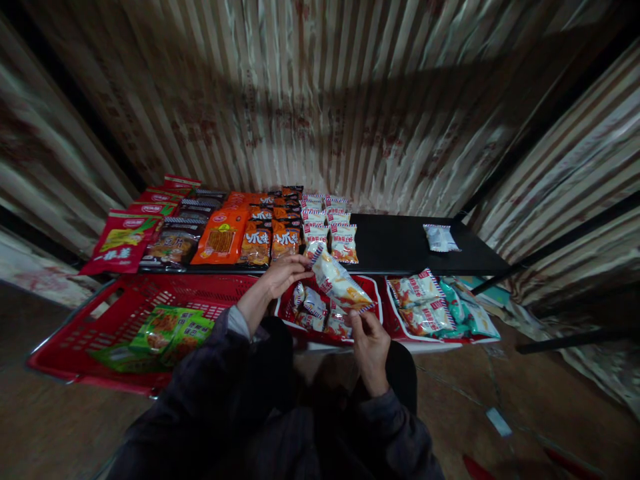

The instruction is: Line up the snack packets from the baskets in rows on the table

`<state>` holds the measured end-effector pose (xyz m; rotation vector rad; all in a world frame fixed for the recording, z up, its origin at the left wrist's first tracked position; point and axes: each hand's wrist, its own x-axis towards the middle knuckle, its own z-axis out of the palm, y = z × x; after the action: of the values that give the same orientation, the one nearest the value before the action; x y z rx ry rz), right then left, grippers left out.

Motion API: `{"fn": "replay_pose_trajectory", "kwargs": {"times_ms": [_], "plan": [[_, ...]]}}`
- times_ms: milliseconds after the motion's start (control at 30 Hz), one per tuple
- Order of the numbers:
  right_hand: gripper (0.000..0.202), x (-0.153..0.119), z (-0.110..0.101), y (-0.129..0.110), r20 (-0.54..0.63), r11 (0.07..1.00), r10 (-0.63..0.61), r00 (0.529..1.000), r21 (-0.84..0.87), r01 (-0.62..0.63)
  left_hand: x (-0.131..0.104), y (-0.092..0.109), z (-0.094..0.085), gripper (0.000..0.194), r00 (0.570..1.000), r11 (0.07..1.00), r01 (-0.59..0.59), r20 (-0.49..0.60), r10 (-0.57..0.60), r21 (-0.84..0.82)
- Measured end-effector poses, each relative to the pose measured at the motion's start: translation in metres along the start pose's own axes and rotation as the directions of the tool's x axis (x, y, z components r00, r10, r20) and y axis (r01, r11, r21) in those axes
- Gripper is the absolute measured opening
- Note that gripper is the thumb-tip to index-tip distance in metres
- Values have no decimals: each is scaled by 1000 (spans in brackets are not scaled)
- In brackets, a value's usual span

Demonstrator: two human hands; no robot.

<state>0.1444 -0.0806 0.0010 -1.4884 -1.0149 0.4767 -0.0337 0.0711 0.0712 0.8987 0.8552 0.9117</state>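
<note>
A white snack bag with striped ends is stretched at a slant between my hands. My left hand pinches its upper left end, close to the shelf's front edge. The lower right end is pinched by my right hand. Below the bag, a red basket with a white rim holds several similar white packs. Behind it on the black shelf, two columns of white snack packs stand in rows.
Left along the shelf are brown-black packs, orange packs, dark packs and red bags. One pale pack lies at right. A red shopping basket holds green packs; another basket holds white and teal packs.
</note>
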Motion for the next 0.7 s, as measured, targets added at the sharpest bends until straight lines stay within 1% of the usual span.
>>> {"fn": "replay_pose_trajectory", "kwargs": {"times_ms": [100, 200, 300, 433, 567, 633, 700], "plan": [[39, 0, 1, -3, 14, 990, 113, 994, 82, -114, -1, 0, 1, 12, 999, 1000, -7, 35, 6, 7], [42, -1, 4, -8, 32, 970, 187, 982, 150, -190, -1, -1, 3, 20, 999, 997, -39, 31, 37, 74], [46, -3, 8, -16, 55, 947, 243, 968, 200, -249, 0, -4, 7, 26, 994, 983, -105, -17, 109, 149], [49, -7, 14, -22, 104, 910, 311, 945, 252, -328, 2, -10, 12, 27, 972, 965, -176, -122, 202, 196], [46, -11, 19, -22, 135, 880, 333, 933, 311, -359, 3, -16, 16, 24, 952, 965, -180, -212, 220, 192], [45, -12, 20, -20, 144, 851, 358, 923, 357, -386, 2, -16, 17, 23, 951, 967, -185, -215, 221, 174], [44, -12, 21, -17, 142, 826, 382, 913, 391, -406, 1, -15, 17, 22, 962, 973, -168, -189, 197, 158]]}}
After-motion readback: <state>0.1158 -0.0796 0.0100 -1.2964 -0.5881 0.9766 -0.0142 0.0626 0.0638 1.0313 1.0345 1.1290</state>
